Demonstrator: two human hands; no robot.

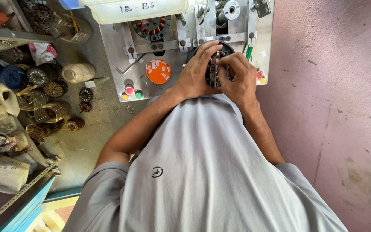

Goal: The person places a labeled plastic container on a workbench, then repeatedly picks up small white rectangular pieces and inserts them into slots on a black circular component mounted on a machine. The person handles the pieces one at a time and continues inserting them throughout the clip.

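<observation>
Both my hands are on a dark ring-shaped stator core held in front of a metal winding machine. My left hand grips the core's left side with fingers curled over its top edge. My right hand holds its right side, fingertips pressing on the slotted rim. Most of the core is hidden behind my fingers. A second stator with copper windings sits on the machine further back, to the left.
An orange round disc with white tabs and small coloured buttons are on the machine's panel. Wound stators and wire coils lie on the floor at left beside shelving. A pink wall stands close on the right.
</observation>
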